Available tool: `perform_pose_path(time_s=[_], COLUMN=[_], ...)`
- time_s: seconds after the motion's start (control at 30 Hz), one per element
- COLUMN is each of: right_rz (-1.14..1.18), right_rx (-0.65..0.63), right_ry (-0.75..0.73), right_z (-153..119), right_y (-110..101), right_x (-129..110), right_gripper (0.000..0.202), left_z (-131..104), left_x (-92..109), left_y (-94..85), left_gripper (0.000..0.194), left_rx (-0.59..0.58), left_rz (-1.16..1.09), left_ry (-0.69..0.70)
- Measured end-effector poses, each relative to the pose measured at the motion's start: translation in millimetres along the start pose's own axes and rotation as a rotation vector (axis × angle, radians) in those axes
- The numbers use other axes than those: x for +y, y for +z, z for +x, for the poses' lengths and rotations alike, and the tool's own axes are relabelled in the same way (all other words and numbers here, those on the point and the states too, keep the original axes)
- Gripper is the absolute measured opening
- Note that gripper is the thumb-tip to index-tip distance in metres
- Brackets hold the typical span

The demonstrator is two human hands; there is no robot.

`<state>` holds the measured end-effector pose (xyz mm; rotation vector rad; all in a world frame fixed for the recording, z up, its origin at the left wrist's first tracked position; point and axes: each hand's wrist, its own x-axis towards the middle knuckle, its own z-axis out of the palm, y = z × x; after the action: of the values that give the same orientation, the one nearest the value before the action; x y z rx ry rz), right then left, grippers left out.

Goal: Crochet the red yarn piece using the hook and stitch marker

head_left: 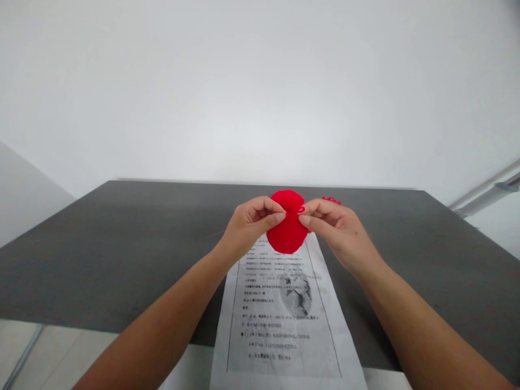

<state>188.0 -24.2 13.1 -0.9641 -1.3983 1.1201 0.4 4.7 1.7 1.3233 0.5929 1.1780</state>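
Red piece [288, 232], apparently yarn, partly behind hands [249, 221] [343, 226]

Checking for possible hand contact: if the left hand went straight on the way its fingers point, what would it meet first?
The red piece, which the left hand pinches. Beyond it, roughly in the same line, the right hand looks next, though a single view leaves depth uncertain.

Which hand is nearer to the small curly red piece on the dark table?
Right. The right hand is just in front of the curly red piece; the left hand is farther off, to its left.
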Motion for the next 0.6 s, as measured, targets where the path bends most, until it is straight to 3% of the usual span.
perform_pose_path(time_s=[0.6], right_rz=[-0.027], right_rx=[0.050], right_ry=[-0.034], right_z=[-0.8], right_y=[2.8], right_x=[-1.1], right_gripper=[0.007], left_z=[3.5], left_x=[-2.9], left_y=[0.0], left_gripper=[0.025], left_rx=[0.031], left_rz=[0.009], left_ry=[-0.051])
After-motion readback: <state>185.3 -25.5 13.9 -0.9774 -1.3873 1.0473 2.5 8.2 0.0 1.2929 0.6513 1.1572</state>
